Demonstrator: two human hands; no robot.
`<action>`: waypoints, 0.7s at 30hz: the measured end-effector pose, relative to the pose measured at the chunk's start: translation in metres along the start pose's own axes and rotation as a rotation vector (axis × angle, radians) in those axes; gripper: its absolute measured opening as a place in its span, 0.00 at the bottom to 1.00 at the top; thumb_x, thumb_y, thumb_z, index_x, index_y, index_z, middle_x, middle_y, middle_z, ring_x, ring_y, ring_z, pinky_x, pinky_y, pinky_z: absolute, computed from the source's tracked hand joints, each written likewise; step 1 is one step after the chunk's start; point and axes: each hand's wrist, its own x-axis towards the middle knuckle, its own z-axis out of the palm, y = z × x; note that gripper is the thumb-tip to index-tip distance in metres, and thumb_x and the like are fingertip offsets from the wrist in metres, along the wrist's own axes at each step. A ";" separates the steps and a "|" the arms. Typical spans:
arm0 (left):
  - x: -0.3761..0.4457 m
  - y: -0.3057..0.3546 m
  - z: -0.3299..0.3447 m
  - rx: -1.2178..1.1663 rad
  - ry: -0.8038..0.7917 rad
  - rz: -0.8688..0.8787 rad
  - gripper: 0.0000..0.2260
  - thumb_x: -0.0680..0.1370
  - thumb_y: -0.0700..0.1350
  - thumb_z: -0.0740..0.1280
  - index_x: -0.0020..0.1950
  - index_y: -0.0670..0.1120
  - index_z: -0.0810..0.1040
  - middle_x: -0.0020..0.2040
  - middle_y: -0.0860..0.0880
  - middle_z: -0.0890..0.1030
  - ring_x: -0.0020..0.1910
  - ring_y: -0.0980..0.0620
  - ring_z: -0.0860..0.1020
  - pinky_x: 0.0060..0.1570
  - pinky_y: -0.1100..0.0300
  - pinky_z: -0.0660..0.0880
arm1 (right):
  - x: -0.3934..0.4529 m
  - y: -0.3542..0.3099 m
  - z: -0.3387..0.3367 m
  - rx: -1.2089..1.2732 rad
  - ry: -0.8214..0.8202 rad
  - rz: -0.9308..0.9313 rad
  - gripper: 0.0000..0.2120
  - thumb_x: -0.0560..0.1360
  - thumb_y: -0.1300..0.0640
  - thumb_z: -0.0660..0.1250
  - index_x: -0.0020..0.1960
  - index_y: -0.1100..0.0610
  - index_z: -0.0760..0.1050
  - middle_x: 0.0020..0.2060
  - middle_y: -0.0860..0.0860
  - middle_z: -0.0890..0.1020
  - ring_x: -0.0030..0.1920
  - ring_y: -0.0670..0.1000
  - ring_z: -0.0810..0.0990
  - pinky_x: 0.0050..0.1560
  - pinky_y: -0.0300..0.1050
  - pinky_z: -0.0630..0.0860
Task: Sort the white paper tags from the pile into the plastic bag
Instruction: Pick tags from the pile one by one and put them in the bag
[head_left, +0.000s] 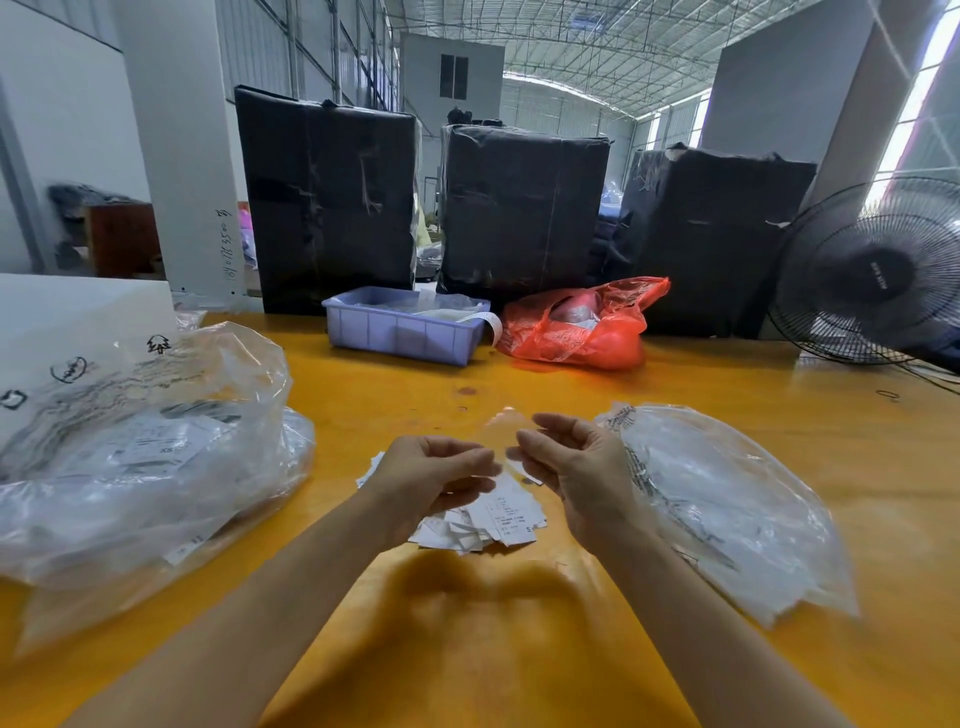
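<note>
Both hands hover just above the pile of white tags (480, 525), left hand (436, 480) and right hand (574, 467) each pinching an edge of a small clear bag (506, 431). That film's thin and slippery; I'd say one pinch slips, the mouth closes, and tags spill beside the pile.

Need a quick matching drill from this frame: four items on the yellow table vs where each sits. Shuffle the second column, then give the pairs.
Items:
1. blue tray
2. red bag
3. pile of white tags
4. black fan

Places:
A. far right edge of the table
B. under and between the two hands
C. back centre, in front of the black bales
D. just right of the blue tray

Pairs: 1-C, 2-D, 3-B, 4-A
</note>
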 end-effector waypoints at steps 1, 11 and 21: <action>0.001 0.000 0.000 -0.051 0.042 -0.001 0.05 0.73 0.39 0.71 0.47 0.39 0.80 0.40 0.45 0.85 0.37 0.52 0.84 0.38 0.64 0.80 | 0.001 0.001 -0.001 0.001 0.005 0.029 0.09 0.71 0.70 0.69 0.49 0.61 0.75 0.33 0.55 0.82 0.34 0.51 0.83 0.38 0.40 0.79; 0.005 -0.002 0.002 -0.172 0.279 0.181 0.05 0.73 0.40 0.70 0.39 0.39 0.79 0.30 0.49 0.82 0.30 0.54 0.80 0.33 0.65 0.78 | -0.007 0.016 0.005 -0.222 -0.422 0.278 0.10 0.70 0.65 0.72 0.50 0.61 0.78 0.36 0.53 0.83 0.38 0.51 0.84 0.39 0.40 0.80; 0.001 0.001 0.002 -0.023 0.118 0.095 0.16 0.63 0.40 0.75 0.49 0.43 0.77 0.33 0.47 0.80 0.27 0.56 0.78 0.33 0.65 0.76 | 0.000 0.018 0.000 -0.105 -0.236 0.186 0.08 0.62 0.62 0.74 0.39 0.61 0.79 0.30 0.54 0.80 0.31 0.48 0.80 0.32 0.37 0.75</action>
